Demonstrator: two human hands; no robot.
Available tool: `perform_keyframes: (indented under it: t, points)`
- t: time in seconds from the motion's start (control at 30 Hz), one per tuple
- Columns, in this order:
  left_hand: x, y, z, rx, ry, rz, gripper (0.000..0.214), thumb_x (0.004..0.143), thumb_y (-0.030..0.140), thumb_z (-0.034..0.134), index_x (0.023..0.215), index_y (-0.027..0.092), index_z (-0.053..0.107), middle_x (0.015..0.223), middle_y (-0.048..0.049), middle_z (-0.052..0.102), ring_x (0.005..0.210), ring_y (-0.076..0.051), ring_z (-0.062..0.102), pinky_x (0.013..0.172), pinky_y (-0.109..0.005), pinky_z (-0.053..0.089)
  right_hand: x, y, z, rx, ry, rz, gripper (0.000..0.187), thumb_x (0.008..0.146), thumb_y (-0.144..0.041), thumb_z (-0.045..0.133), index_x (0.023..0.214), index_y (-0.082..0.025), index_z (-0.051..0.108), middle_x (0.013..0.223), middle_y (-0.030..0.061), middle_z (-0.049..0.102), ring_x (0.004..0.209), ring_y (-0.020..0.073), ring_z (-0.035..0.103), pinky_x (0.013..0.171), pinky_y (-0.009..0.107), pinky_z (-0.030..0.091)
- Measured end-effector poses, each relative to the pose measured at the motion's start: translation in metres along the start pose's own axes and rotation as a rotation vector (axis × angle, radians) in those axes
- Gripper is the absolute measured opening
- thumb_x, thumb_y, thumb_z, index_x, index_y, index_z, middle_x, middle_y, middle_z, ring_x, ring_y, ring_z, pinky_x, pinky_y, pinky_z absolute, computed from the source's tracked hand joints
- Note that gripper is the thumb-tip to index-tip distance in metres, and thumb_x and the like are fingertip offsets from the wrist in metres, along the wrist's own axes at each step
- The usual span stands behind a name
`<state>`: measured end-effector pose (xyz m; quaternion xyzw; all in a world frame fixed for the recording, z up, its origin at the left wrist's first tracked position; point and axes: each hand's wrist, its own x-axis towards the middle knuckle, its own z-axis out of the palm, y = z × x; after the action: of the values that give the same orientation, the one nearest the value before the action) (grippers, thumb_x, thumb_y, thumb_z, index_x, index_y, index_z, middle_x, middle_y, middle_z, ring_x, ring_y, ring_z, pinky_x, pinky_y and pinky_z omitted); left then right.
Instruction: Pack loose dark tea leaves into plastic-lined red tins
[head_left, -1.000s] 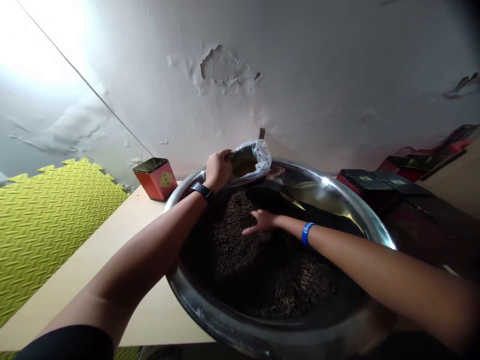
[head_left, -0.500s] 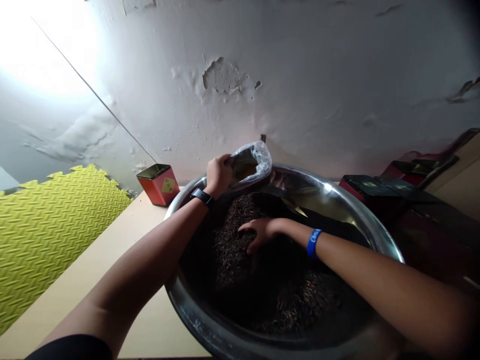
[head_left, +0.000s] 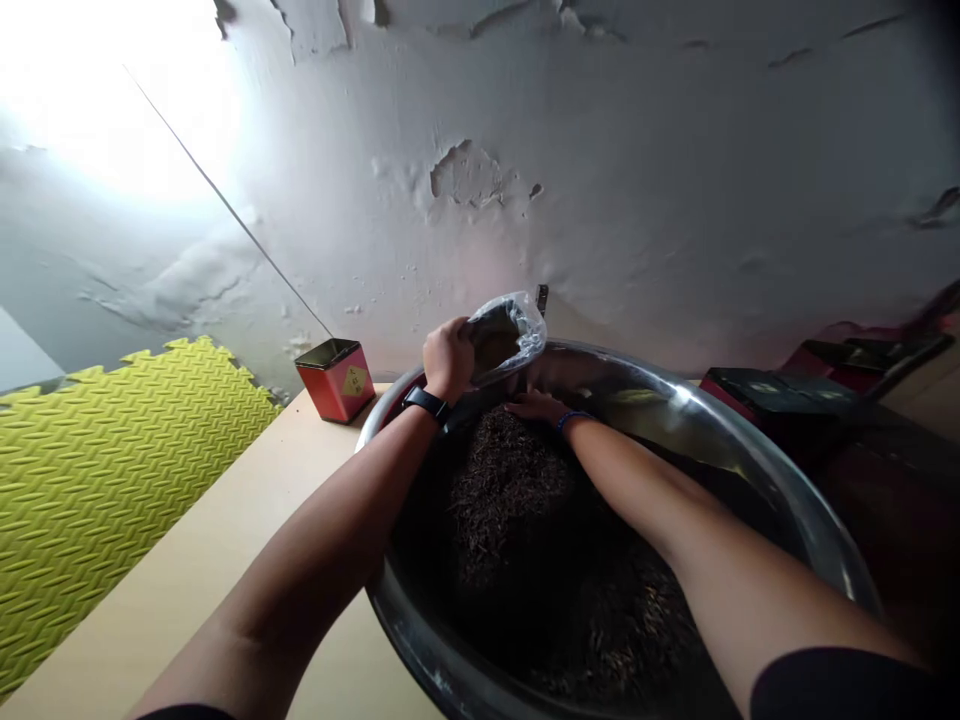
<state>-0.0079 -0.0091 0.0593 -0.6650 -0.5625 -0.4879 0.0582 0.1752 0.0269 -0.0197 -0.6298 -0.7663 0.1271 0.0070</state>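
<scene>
My left hand (head_left: 448, 360), with a black band on its wrist, is closed on the edge of a plastic-lined container (head_left: 499, 340). The container is tilted over the far rim of a large metal basin (head_left: 686, 397), and its clear lining folds out around the mouth. Dark dried leaves that look like loose tea (head_left: 502, 490) lie heaped in the basin. Just below the container, my right hand (head_left: 538, 406) touches the far top of the heap. Its fingers point left, loosely stretched and partly lost in shadow; a blue band circles that wrist.
An open red tin (head_left: 335, 380) with a yellow label stands left of the basin on a pale table (head_left: 247, 500). Yellow foam matting (head_left: 127, 480) lies beyond the table's left edge. Dark red boxes (head_left: 772, 395) sit at the right. A peeling wall (head_left: 645, 180) rises close behind.
My right hand has moved away from me, from the middle of the heap to its far top beneath the container. My left hand keeps its hold. The view has shifted slightly.
</scene>
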Motion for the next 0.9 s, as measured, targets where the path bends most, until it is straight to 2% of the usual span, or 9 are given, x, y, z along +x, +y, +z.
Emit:
perform_keyframes:
  t: [0.1,0.2,0.37,0.47,0.57,0.67,0.77,0.9]
  points:
    - [-0.002,0.001,0.004,0.021,-0.057,0.005,0.033,0.088,0.026,0.038,0.102,0.022,0.066,0.094,-0.0082,0.069,0.082,-0.019,0.061,0.071,-0.027,0.040,-0.004,-0.008,0.010,0.026,-0.073,-0.060,0.054,0.083,-0.051,0.039,0.126,-0.021,0.052,0.127,0.0084,0.053,0.116,0.0299,0.048,0.096,0.041,0.035]
    - [-0.005,0.006,0.007,0.013,-0.127,0.027,0.033,0.087,0.022,0.037,0.102,0.022,0.067,0.094,-0.0078,0.069,0.083,-0.018,0.061,0.072,-0.026,0.041,-0.022,-0.016,0.020,0.048,-0.146,-0.143,0.055,0.080,-0.054,0.043,0.120,-0.019,0.058,0.121,0.0078,0.058,0.111,0.0272,0.052,0.094,0.033,0.037]
    - [-0.012,0.022,0.009,0.007,-0.234,0.109,0.034,0.084,0.017,0.039,0.105,0.021,0.066,0.096,-0.0072,0.069,0.086,-0.018,0.061,0.076,-0.024,0.042,-0.077,-0.029,0.026,0.044,-0.244,-0.207,0.090,0.062,-0.070,0.054,0.131,-0.013,0.045,0.130,0.0160,0.049,0.114,0.0321,0.049,0.094,0.037,0.039]
    - [-0.019,0.031,0.009,-0.030,-0.295,0.185,0.035,0.083,0.016,0.040,0.104,0.020,0.067,0.095,-0.0073,0.069,0.086,-0.018,0.061,0.078,-0.025,0.043,-0.116,-0.039,0.026,-0.096,-0.269,-0.343,0.099,0.048,-0.062,0.069,0.132,-0.018,0.042,0.130,0.0187,0.045,0.108,0.0375,0.051,0.083,0.042,0.045]
    - [-0.026,0.038,0.009,-0.070,-0.361,0.265,0.033,0.082,0.017,0.042,0.103,0.020,0.068,0.097,-0.0074,0.069,0.089,-0.019,0.061,0.080,-0.026,0.043,-0.147,-0.051,0.026,-0.247,-0.174,-0.411,0.085,0.048,-0.043,0.072,0.127,-0.021,0.047,0.121,0.0184,0.050,0.089,0.0353,0.059,0.065,0.040,0.048]
    - [-0.032,0.042,0.009,-0.060,-0.465,0.321,0.031,0.080,0.018,0.046,0.101,0.019,0.069,0.093,-0.0078,0.069,0.086,-0.020,0.062,0.079,-0.027,0.044,-0.164,-0.058,0.019,-0.226,-0.121,-0.494,0.065,0.055,-0.033,0.068,0.118,-0.024,0.055,0.105,0.0114,0.060,0.078,0.0268,0.061,0.059,0.032,0.046]
    - [-0.034,0.043,0.010,-0.047,-0.532,0.340,0.031,0.078,0.018,0.048,0.100,0.021,0.069,0.091,-0.0072,0.070,0.084,-0.020,0.062,0.078,-0.028,0.045,-0.168,-0.060,0.002,-0.052,-0.150,-0.562,0.058,0.057,-0.034,0.067,0.114,-0.024,0.058,0.092,0.0049,0.065,0.075,0.0210,0.060,0.059,0.027,0.044]
    - [-0.033,0.043,0.012,-0.043,-0.584,0.324,0.029,0.078,0.023,0.050,0.098,0.021,0.070,0.091,-0.0065,0.070,0.084,-0.019,0.062,0.076,-0.027,0.045,-0.162,-0.054,-0.022,0.198,-0.083,-0.589,0.055,0.059,-0.033,0.067,0.112,-0.020,0.059,0.102,0.0055,0.064,0.089,0.0215,0.058,0.075,0.029,0.045]
